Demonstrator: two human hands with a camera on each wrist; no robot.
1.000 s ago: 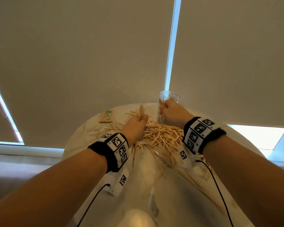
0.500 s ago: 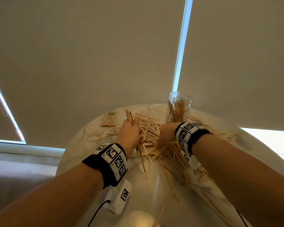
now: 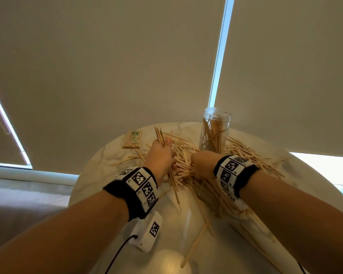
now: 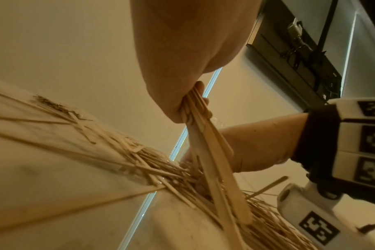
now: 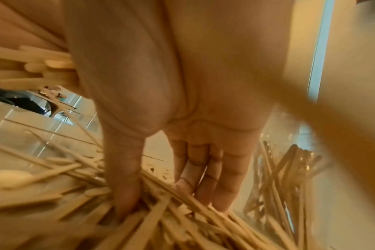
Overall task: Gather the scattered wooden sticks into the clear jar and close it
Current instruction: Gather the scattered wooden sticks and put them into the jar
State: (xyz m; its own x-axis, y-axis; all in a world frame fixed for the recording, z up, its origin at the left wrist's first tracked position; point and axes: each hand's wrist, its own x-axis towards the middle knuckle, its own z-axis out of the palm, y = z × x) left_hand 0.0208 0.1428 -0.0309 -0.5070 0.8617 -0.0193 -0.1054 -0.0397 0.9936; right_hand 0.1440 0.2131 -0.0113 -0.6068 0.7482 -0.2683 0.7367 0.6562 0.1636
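On the round marble-look counter (image 3: 107, 161), a loose heap of wooden sticks (image 3: 244, 153) spreads around the foot of the clear jar (image 3: 216, 127), which stands upright and uncapped at the far edge with a partial load of sticks already leaning inside; no lid shows in any view. The left hand (image 3: 160, 157) has its fingers curled tight round a bundle of sticks (image 3: 159, 136), whose ends jut out above and below the fist. The right hand (image 3: 203, 159) is down in the heap just in front of the jar, fingers (image 5: 206, 179) extended and close together with the thumb set apart, tips pressing among the sticks and nothing yet closed on. These sticks look light, thin and stiff, smooth enough to slide over one another, so they probably handle best raked parallel and gripped near mid-length; taken by one end, a bunch would likely fan out and shed. Count: one jar, one small banded packet of sticks (image 3: 132, 139) lying apart at the far left, and loose sticks too many and too tangled to number, well over a hundred by my guess.
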